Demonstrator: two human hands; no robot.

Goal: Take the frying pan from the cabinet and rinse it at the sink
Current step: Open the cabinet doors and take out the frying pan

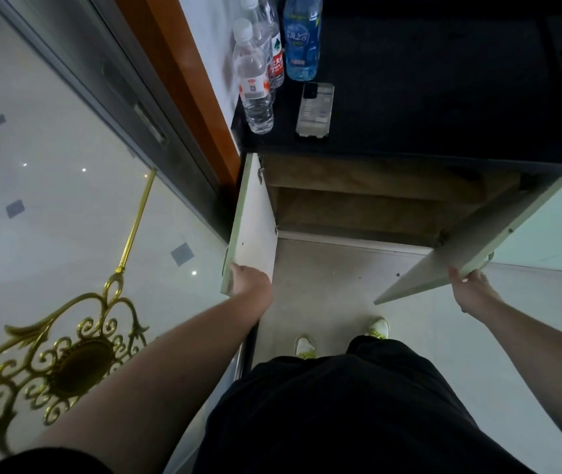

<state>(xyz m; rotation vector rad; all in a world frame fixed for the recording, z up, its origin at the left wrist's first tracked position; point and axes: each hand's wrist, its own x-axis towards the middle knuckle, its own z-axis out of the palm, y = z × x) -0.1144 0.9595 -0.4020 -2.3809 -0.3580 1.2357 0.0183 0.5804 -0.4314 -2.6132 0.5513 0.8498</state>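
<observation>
Frying pan is not visible yet in the open cabinet (358,206); your left hand (248,278) and right hand (471,285) only grip its two doors with curled fingers, so taking and rinsing remain.

The worktop (426,97) is black. On it stand clear bottles (255,83), one with a red and white label, another with a red one, and a blue bottle (301,39). The cabinet doors (259,220) are pale green outside, white inside; the cabinet (358,203) interior is brown. An orange-brown frame (183,80) borders a glass door (50,217) bearing a gold scrollwork ornament (77,357). The floor (341,278) is pale grey; the shoes (307,347) are white with yellow-green.
</observation>
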